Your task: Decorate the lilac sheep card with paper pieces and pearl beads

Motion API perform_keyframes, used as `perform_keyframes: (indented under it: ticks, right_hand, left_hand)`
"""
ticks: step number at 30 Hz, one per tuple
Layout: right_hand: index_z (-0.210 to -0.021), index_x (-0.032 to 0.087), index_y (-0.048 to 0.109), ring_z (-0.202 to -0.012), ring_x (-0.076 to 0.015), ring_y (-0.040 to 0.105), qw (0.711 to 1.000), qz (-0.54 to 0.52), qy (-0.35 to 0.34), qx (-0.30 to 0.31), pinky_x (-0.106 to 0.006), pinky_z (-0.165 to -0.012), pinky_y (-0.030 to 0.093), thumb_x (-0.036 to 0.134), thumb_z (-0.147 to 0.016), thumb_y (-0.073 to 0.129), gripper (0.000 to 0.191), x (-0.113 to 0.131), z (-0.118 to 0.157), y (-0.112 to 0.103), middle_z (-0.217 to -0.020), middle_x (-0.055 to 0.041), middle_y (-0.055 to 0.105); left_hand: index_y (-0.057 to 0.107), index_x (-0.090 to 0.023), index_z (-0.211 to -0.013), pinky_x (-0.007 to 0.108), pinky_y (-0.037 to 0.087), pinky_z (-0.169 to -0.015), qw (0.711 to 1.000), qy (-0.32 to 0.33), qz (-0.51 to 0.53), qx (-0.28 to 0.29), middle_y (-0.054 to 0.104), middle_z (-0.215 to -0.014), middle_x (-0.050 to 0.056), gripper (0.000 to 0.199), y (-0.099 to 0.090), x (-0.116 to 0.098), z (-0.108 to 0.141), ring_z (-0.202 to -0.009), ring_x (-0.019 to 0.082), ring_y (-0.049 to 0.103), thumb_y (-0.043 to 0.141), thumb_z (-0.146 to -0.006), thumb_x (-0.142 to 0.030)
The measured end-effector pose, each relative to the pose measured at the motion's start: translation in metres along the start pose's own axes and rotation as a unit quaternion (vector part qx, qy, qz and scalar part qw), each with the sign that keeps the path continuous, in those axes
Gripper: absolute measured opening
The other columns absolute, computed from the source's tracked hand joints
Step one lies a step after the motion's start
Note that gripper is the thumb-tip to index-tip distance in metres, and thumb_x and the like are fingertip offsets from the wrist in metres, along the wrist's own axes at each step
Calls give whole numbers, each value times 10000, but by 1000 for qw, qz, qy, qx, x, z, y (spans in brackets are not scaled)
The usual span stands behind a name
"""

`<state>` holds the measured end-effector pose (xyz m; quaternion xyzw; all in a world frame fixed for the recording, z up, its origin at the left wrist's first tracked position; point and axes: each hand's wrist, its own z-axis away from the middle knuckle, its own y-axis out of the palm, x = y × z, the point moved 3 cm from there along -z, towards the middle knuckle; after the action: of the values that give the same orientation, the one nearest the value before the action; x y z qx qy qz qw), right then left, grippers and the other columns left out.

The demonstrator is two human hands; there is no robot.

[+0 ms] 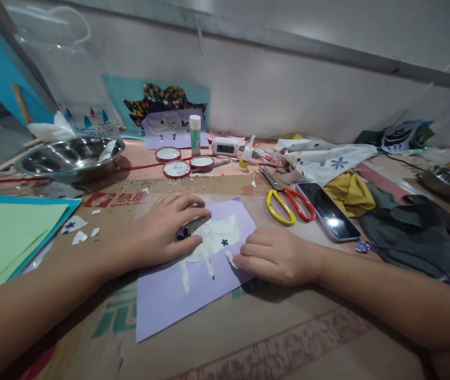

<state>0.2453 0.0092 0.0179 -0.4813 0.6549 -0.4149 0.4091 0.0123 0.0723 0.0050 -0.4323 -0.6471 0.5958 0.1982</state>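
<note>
A sheet of purple paper (161, 311) lies at a slant on the cardboard. On it is a white cut-out (213, 237) with dark flower prints, its body spread wide and two thin strips hanging below. My left hand (173, 227) rests over the cut-out's left part, fingers apart and bent, covering some of it. At the sheet's right edge my right hand (274, 256) is closed, its fingertips pinching a small white strip (230, 258) that touches the paper just below the cut-out.
Scissors (284, 203) with yellow and red handles lie beside a phone (328, 211). Behind stand a glue stick (195, 134), a small glue bottle (246, 155) and red-rimmed lids (176, 169). A metal bowl (70, 158) and coloured paper (15, 237) sit left; cloth pieces (352, 192) lie right.
</note>
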Motion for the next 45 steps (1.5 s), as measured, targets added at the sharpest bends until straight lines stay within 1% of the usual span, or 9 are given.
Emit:
perform_keyframes:
  ticks: [5,11,18,22,28,31,35,39,45]
  right_hand:
    - [-945,109,646,-647,-178,522,1000,-15,24,6,-318,-606,371,134,-1034,361,300,-1,-3,-1,-731,-47,648]
    - [-960,108,644,-647,-176,521,999,-25,33,15,-318,-609,375,136,-1037,366,290,-2,-4,-1,-723,-42,642]
    - [-948,119,638,-672,-170,540,999,-20,32,17,-315,-618,385,136,-1035,375,278,-3,-3,-2,-756,-53,658]
    - [-950,121,637,-673,-168,536,999,-19,31,19,-311,-625,385,135,-1037,368,282,-3,-3,-2,-751,-47,658]
    - [-963,119,636,-671,-166,527,999,-22,32,18,-308,-629,381,138,-1031,392,255,-4,-4,0,-749,-43,647]
    - [-962,114,641,-669,-169,522,999,-22,31,16,-308,-625,379,135,-1032,386,265,-4,-4,0,-747,-42,646]
    - [-957,123,640,-677,-166,518,999,-13,29,19,-308,-624,371,137,-1028,397,254,-4,-3,1,-761,-42,649]
    - [-959,118,630,-675,-162,518,999,-8,27,20,-308,-617,349,138,-1013,440,198,-4,-2,2,-767,-38,638]
    - [-961,133,632,-649,-155,486,999,-16,37,20,-305,-607,322,147,-1010,452,187,-4,-3,2,-722,-15,601]
  left_hand:
    - [589,-258,-1300,492,377,-1045,1000,21,8,-13,566,-1330,88,392,4,3,0,-1239,300,513,546,-942,-412]
    - [573,-263,-1311,488,384,-1050,999,25,21,-20,553,-1338,93,388,4,2,1,-1243,290,509,555,-941,-377]
    - [616,-253,-1247,489,395,-1049,999,28,39,-18,577,-1284,84,335,3,-1,-1,-1215,280,524,564,-930,-350]
    - [603,-255,-1267,482,404,-1032,998,34,39,-22,574,-1289,85,346,4,0,0,-1207,274,529,572,-932,-336]
    - [639,-258,-1194,439,399,-1001,994,83,41,-62,604,-1223,75,262,0,-14,2,-1140,243,548,561,-945,-227]
    - [649,-256,-1178,437,403,-989,992,106,54,-42,607,-1201,75,257,0,-25,3,-1132,245,547,546,-948,-208]
    - [628,-288,-1238,461,397,-996,991,121,51,-3,591,-1221,73,321,2,-34,3,-1154,259,526,490,-967,-185]
    - [603,-309,-1280,468,399,-1021,991,118,60,33,584,-1230,67,385,5,-34,3,-1186,265,503,458,-964,-144]
    - [604,-308,-1275,473,408,-1032,991,108,59,46,585,-1219,69,404,7,-33,3,-1179,268,512,452,-946,-129]
